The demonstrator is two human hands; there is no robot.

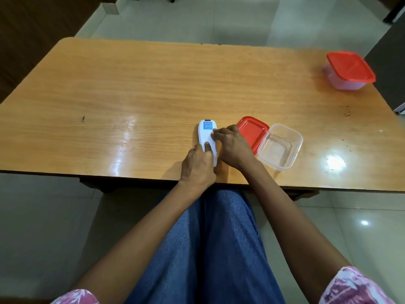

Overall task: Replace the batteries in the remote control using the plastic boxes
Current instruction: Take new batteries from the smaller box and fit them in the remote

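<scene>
1. The white remote control (207,140) lies back-up near the near edge of the wooden table (131,84), its long axis running near to far.
2. The left hand (197,166) clasps its near end, thumb on the back cover.
3. The right hand (232,148) rests fingertips flat against its right side, gripping nothing.
4. The open clear box (280,147) and its red lid (252,132) sit just right; the closed box (349,71) is far right.
5. Likely the cover slides lengthwise.

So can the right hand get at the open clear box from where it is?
Probably yes. The right hand rests on the remote, the open clear box sits just to its right, and only the loose red lid lies between.
</scene>
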